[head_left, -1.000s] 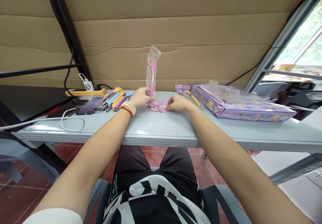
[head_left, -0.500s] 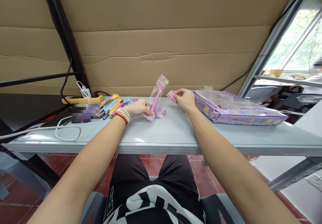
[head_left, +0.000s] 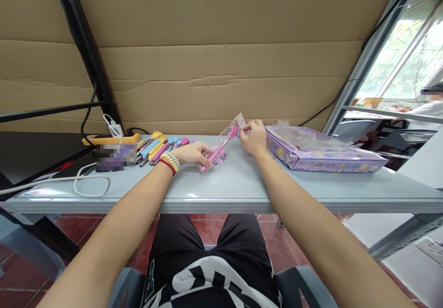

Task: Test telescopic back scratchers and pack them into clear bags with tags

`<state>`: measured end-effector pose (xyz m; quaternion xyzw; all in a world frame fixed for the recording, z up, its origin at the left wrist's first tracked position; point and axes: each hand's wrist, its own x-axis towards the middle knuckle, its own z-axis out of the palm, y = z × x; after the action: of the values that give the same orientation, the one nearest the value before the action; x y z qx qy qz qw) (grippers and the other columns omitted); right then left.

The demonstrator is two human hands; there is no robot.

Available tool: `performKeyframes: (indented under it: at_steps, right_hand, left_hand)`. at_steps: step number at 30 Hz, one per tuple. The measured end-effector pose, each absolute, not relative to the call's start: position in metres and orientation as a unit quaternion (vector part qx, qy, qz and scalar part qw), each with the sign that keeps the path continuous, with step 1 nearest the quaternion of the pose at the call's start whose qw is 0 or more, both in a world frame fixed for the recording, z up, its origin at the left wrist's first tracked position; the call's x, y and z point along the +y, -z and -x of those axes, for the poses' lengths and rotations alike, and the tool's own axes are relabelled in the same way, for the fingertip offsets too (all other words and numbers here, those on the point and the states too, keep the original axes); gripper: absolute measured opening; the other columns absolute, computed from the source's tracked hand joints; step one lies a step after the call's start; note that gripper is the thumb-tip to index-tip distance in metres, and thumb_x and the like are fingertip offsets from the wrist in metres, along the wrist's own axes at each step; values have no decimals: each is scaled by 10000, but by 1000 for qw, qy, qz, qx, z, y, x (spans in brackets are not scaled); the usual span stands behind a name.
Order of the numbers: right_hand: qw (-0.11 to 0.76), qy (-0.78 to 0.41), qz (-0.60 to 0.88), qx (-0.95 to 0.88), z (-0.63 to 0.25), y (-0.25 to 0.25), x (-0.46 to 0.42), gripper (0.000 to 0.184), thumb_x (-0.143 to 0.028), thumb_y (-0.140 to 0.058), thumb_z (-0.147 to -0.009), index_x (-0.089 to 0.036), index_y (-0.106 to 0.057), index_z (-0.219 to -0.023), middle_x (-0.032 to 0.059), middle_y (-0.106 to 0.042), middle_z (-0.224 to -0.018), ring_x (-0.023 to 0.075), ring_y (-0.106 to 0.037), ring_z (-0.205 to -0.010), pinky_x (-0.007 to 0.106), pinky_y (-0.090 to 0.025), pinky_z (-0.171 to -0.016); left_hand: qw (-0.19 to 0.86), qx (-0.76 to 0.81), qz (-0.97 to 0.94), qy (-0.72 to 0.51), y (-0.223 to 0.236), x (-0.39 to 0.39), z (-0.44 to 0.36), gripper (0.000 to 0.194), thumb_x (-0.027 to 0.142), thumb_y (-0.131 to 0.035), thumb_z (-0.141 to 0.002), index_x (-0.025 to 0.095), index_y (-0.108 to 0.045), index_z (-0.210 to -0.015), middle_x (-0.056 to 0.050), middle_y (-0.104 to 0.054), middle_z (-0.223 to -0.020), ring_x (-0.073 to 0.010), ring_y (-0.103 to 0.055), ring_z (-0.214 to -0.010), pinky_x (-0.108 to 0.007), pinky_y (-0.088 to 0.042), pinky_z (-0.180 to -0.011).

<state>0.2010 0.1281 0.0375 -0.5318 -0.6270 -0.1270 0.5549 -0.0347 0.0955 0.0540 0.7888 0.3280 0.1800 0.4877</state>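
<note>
My left hand (head_left: 194, 155) is closed on a pink pen (head_left: 217, 153) inside a clear plastic bag (head_left: 221, 137). The pen slants up to the right, its decorated pink top toward the bag's upper end. At that upper end is my right hand (head_left: 254, 138), fingers pinched together. A sliver of a small pink printed piece shows at its fingertips, mostly hidden. Under the bag, small purple-pink printed pieces (head_left: 221, 159) lie on the table, partly covered. Left of my left hand lies a pile of colourful pens (head_left: 157, 147) in blue, yellow and pink.
A purple printed box (head_left: 332, 164) with clear plastic bags (head_left: 308, 137) on it stands at the right of the grey table (head_left: 221, 190). At the left are a blurred phone-like object (head_left: 116, 156), a yellow object (head_left: 110, 139), a charger and white cable. Cardboard (head_left: 221, 59) walls the back.
My right hand has brought the small pink piece left to the bag's upper end. The bag and pen have tilted further to the right in my left hand.
</note>
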Motion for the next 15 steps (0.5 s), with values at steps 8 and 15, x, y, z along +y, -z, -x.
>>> performKeyframes:
  at_steps: [8,15]
  right_hand:
    - [576,29,569,-587,-209,-43,131,95,-200,-512,-742,-223,-438,-688,47,-647,-786,184,-585,-769,301,-436,-739]
    - [644,0,571,-509,-232,-53,131,113,-193,-581,-697,-199,-469,-692,43,-629,-740,172,-600,-709,288,-453,-679]
  left_hand:
    - [454,325,-814,-162,-57,95,37,276,199,-754,-528,150,-735,-799,24,-589,-594,-102,-505,-533,-211,-425,-487]
    - [434,396,-782,-208,-59,101,43,258,180,-752,-524,138,-711,-775,15,-608,-601,-108,-539,-554,-229,-458,-538]
